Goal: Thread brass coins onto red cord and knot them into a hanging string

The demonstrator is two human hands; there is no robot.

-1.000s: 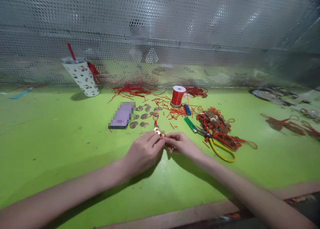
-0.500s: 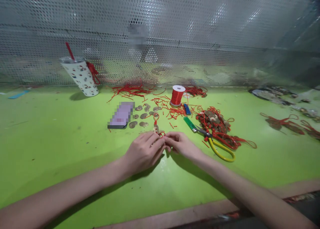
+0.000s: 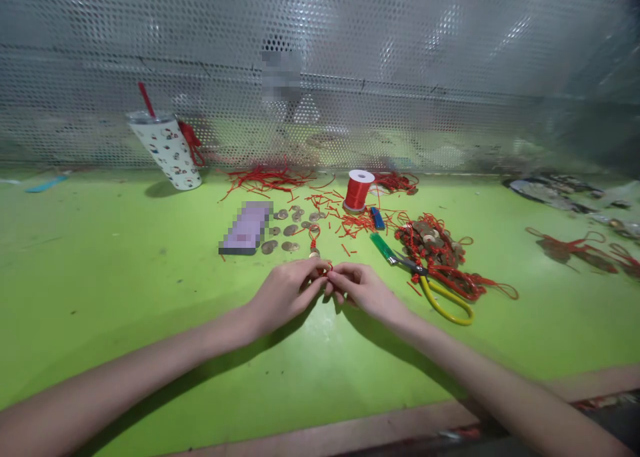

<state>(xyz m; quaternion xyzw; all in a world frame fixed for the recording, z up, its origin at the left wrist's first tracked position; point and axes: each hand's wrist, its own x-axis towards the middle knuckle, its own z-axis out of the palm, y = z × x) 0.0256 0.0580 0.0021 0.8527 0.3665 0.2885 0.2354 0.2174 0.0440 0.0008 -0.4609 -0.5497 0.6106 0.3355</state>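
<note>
Together, nearer me than the red cord spool (image 3: 358, 196), my left hand (image 3: 287, 289) and right hand (image 3: 369, 290) pinch a knotted coin charm (image 3: 314, 242), yellow-handled scissors (image 3: 434, 296) lying right of that spool.

Fingers (image 3: 311, 293) hide part of the red cord (image 3: 314, 242).

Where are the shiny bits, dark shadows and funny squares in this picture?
In the head view, glare brightens patches of the perforated screen; in the head view, shadows fall on the green table beneath both arms; in the head view, square blocks cover the phone and a spot on the screen; there too, the red cord between left hand and right hand looks soft.
</note>
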